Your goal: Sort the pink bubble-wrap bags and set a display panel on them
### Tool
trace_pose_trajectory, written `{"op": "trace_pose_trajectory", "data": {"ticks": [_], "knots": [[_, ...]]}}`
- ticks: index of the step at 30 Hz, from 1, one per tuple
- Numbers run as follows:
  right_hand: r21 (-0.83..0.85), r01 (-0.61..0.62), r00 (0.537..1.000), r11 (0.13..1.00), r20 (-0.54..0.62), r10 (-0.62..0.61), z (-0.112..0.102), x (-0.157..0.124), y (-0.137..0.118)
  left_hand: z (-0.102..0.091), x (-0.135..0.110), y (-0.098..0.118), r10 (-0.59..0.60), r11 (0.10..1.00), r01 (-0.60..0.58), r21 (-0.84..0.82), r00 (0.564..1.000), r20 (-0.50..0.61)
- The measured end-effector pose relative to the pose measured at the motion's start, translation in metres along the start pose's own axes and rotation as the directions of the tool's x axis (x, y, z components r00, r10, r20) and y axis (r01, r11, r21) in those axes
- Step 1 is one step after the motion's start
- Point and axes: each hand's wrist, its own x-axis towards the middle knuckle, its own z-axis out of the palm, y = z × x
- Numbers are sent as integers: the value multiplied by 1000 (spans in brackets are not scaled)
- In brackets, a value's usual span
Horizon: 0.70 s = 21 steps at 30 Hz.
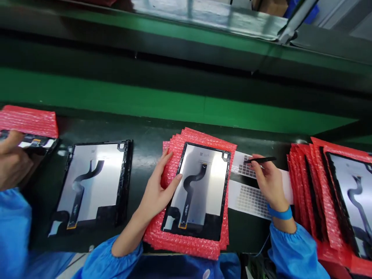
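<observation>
In front of me a tablet screen panel (200, 193) lies face down on a stack of red bubble wrap bags (186, 248). Its metal back carries a dark flex cable (190, 190). My left hand (159, 188) rests open along the panel's left side, thumb on its edge and fingers on the bags. My right hand (270, 182) is closed on black tweezers (263, 159), whose tips point left at a white sheet of small grey stickers (247, 166). A second sticker sheet (252, 199) lies just below, partly under the hand. A blue band (279, 213) circles my right wrist.
To the left lie more screen panels (95, 182), overlapping. Beyond them a co-worker's hand (13, 161) touches another panel by a red bag (29, 120). At the right stands a pile of red bags (328, 193) with a panel (354, 193) on top. A green ledge (174, 97) runs behind.
</observation>
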Motion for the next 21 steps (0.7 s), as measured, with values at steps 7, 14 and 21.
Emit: {"op": "trace_pose_trajectory", "data": {"ticks": [7, 14, 21], "knots": [[8, -145, 989, 989, -5, 145, -6, -1, 8, 4, -23, -1, 12, 999, -10, 36, 999, -52], [142, -222, 971, 965, 121, 205, -6, 1, 6, 4, -24, -1, 34, 997, -29, 72, 996, -77], [116, -214, 971, 970, 133, 198, -8, 0, 8, 5, -28, -2, -1, 1000, 3, 19, 995, -101]]}}
